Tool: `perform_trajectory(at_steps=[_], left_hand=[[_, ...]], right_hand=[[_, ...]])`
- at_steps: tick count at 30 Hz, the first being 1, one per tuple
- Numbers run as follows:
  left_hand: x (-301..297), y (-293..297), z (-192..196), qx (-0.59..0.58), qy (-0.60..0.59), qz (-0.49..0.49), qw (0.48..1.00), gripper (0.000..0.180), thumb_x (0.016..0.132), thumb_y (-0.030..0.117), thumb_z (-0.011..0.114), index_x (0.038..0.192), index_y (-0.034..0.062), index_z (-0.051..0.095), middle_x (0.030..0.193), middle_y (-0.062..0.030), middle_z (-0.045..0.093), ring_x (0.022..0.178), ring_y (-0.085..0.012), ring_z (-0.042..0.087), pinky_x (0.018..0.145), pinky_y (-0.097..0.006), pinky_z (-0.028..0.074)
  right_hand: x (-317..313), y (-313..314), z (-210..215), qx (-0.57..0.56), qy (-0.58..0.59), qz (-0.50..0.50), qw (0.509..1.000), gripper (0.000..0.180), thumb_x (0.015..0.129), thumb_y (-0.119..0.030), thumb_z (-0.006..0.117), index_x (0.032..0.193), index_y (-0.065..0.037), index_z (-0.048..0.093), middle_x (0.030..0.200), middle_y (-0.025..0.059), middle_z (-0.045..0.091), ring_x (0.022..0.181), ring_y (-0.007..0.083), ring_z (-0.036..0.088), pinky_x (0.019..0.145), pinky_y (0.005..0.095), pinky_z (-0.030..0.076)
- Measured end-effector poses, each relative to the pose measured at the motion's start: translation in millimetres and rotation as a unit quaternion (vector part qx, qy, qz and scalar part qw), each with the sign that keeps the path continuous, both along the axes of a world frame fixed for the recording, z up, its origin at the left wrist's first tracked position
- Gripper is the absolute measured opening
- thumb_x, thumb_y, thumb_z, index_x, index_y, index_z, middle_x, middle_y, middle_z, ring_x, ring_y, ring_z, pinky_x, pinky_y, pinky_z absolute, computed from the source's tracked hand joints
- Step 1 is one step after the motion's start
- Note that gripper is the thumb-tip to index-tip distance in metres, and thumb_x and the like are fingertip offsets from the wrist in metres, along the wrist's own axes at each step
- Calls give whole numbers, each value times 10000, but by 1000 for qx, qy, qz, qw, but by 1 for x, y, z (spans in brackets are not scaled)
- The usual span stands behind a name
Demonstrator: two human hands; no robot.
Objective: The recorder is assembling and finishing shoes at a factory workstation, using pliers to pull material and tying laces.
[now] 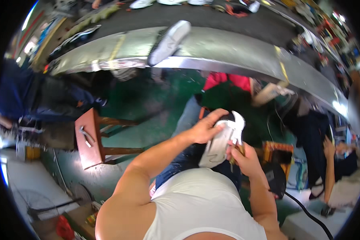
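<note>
Over my lap, my left hand (208,127) grips a shoe (215,150) by its upper end, thumb and fingers round the dark part. The shoe's pale underside faces up and bears a thin dark curved line. My right hand (246,160) is closed round the brownish handles of metal pincers (239,125). Their bright curved silver head rests against or just beside the upper end of the shoe; I cannot tell which. My right fingers are close to the shoe's right edge.
A grey metal-edged bench (228,44) crosses ahead, with another shoe (170,42) on its edge. To the left, a brown stool (90,146) carries another metal hand tool (86,135). Other people sit at both sides. A black cable (310,214) runs at lower right.
</note>
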State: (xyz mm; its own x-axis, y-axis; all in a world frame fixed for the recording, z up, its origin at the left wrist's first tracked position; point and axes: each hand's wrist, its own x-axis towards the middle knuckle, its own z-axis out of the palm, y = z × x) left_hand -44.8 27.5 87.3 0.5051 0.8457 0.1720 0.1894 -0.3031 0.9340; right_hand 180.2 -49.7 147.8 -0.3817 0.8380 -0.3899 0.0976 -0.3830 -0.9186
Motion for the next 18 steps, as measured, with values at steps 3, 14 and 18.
perform_trajectory(at_steps=[3,14,18], left_hand=[[-5,0,-14,-4,6,54,999,496,1034,325,474,1430,38,395,1421,-166,432,1347,-295,408,1133,-384,300],[-17,-3,-14,-16,-7,43,999,515,996,285,573,1415,46,390,1381,-150,447,1293,-278,451,1101,-367,355],[-25,-1,-42,-131,-114,62,983,500,999,220,584,1434,75,384,1346,-105,481,1237,-188,479,1055,-338,400]], right_hand=[[8,-12,5,-87,-33,21,995,280,973,-89,547,1231,20,557,1077,76,657,889,139,632,687,276,539],[36,22,8,68,354,-282,889,252,925,-179,625,1084,10,582,750,21,583,601,73,533,505,207,412],[82,40,70,114,78,-246,959,344,909,-175,631,1168,45,579,812,32,601,632,51,519,538,191,420]])
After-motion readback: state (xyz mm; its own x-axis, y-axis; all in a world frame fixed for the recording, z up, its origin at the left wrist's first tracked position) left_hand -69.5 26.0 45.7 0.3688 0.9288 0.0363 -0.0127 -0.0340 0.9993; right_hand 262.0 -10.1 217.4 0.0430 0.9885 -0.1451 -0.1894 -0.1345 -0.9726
